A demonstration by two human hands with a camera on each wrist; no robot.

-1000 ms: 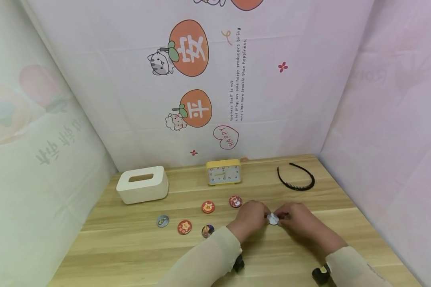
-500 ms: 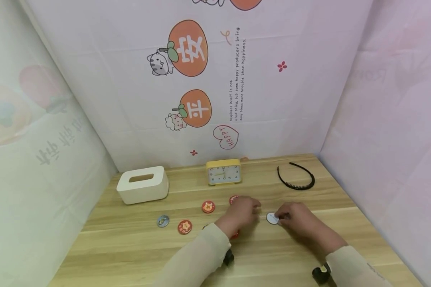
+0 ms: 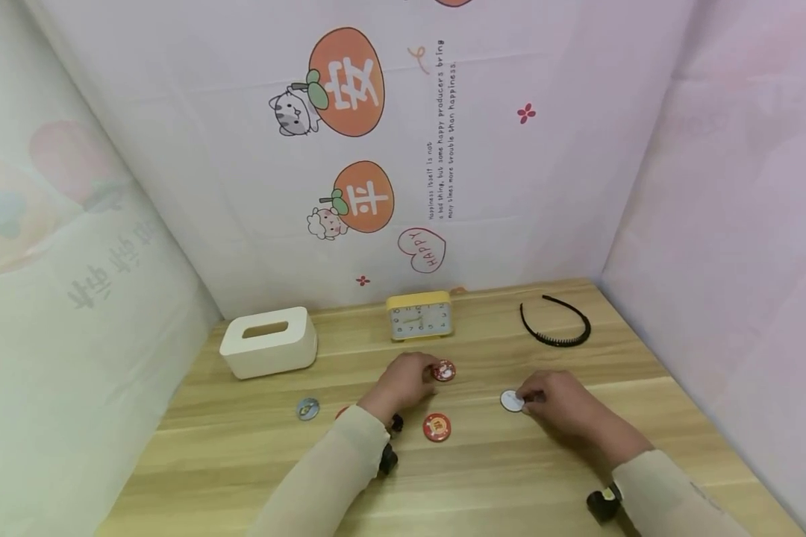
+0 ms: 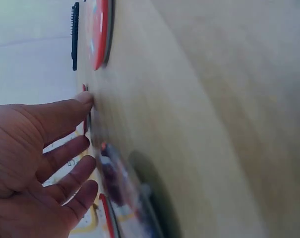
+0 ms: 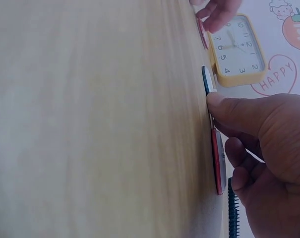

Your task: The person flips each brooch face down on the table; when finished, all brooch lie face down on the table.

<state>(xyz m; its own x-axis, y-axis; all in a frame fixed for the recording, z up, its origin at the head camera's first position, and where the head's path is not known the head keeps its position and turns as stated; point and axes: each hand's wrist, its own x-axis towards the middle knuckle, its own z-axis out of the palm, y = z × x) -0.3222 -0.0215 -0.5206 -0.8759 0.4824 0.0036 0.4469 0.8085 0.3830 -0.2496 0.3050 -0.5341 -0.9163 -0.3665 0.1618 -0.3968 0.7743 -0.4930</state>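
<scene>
My left hand reaches to a red round badge. Its thumb and forefinger are at the badge's left edge; in the left wrist view the other fingers are spread apart. My right hand pinches the right edge of a white-faced round badge at the table surface. Another red-rimmed badge lies beside the right fingers in the right wrist view. One red badge rests between the arms. A dark picture badge shows blurred under the left hand, hidden by the arm in the head view.
A grey-blue badge lies left of the left sleeve, and part of a red badge shows beside it. Behind stand a white tissue box and a yellow clock. A black toothed headband lies back right.
My left hand has let go of the white-faced badge and moved left to the red badge. The right hand stays at the white-faced badge, which now lies flatter. The head view has tilted slightly.
</scene>
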